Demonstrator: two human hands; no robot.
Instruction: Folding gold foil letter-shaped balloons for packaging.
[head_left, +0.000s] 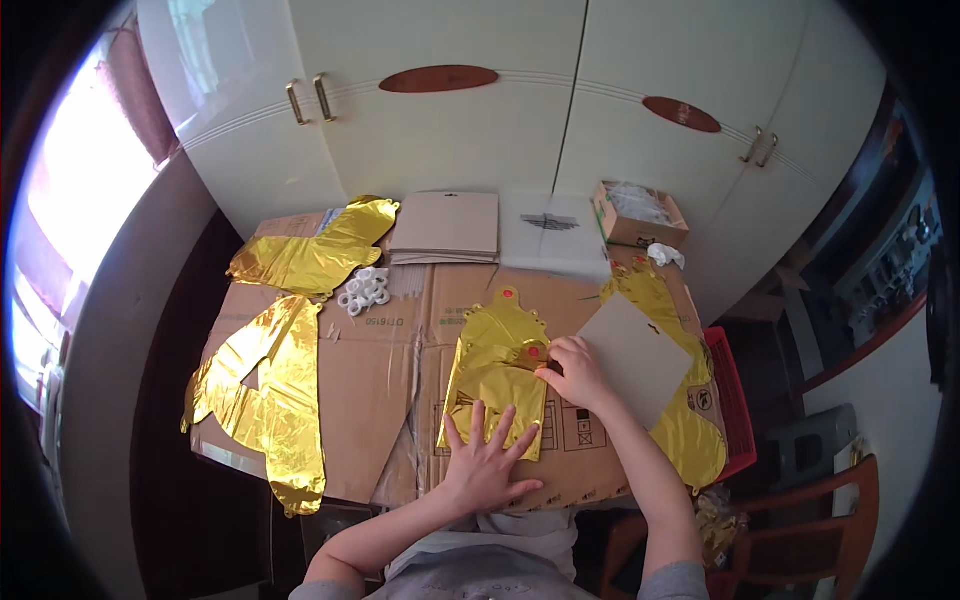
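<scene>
A folded gold foil balloon lies on the cardboard in front of me, its scalloped tab end pointing away; two red round spots show on it. My left hand rests flat on its near end, fingers spread. At its right edge, beside the lower red spot, my right hand pinches the foil between thumb and fingers. Just right of that hand, a grey-beige card with a slot lies tilted over another gold foil balloon.
Flattened cardboard covers the table. More foil balloons spread out left. White rings, stacked cards, a clear plastic stack and a small box stand toward the cabinets. A red crate sits right, near a wooden chair.
</scene>
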